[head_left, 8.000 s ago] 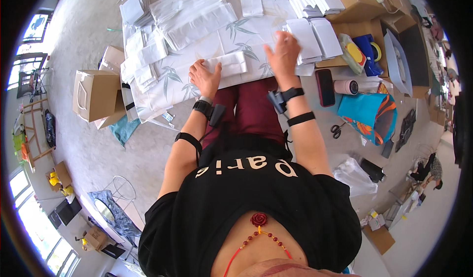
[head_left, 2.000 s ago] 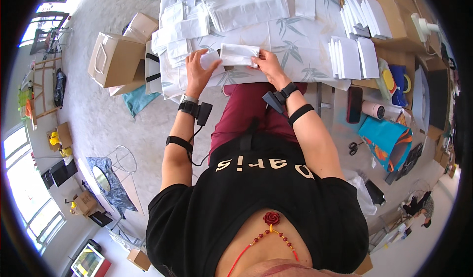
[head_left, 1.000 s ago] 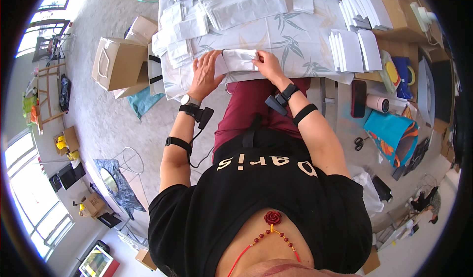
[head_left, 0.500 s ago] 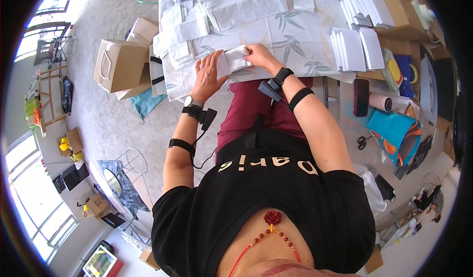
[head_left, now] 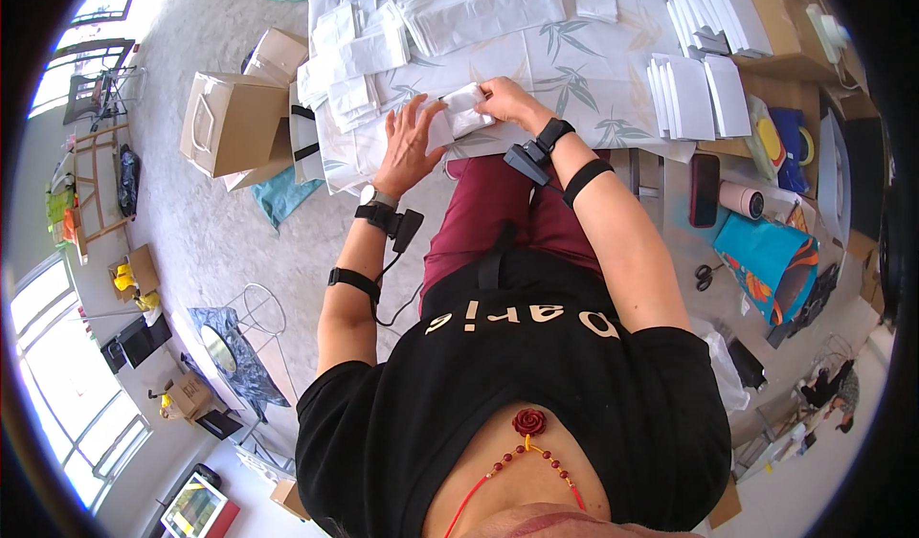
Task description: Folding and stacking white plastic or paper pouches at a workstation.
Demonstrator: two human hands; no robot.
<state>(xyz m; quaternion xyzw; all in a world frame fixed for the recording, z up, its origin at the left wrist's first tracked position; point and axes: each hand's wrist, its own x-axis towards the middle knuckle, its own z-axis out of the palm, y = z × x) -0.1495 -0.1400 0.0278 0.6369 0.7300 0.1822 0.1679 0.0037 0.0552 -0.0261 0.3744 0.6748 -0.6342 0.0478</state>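
Note:
At the near edge of the cloth-covered table [head_left: 498,66], my right hand [head_left: 514,103] pinches the right end of a white folded plastic bag [head_left: 463,112]. My left hand [head_left: 410,147] is open, its fingers stretched over the left side of a flat white card [head_left: 438,134]. The card meets the bag, and whether it lies inside or under it I cannot tell. Small piles of flat white bags [head_left: 352,98] lie just beyond my left fingers. Farther back is a large pile of similar white bags [head_left: 479,11].
Stacks of white folded cards [head_left: 682,98] stand at the table's right. Beyond them is an open cardboard box [head_left: 790,11]. A phone [head_left: 704,190], a pink cylinder [head_left: 740,199] and scissors [head_left: 706,277] lie lower right. Cardboard boxes [head_left: 230,126] stand left of the table.
My right hand has shifted slightly, and the bag under it looks more crumpled. My left fingers have spread and reach farther right over the card.

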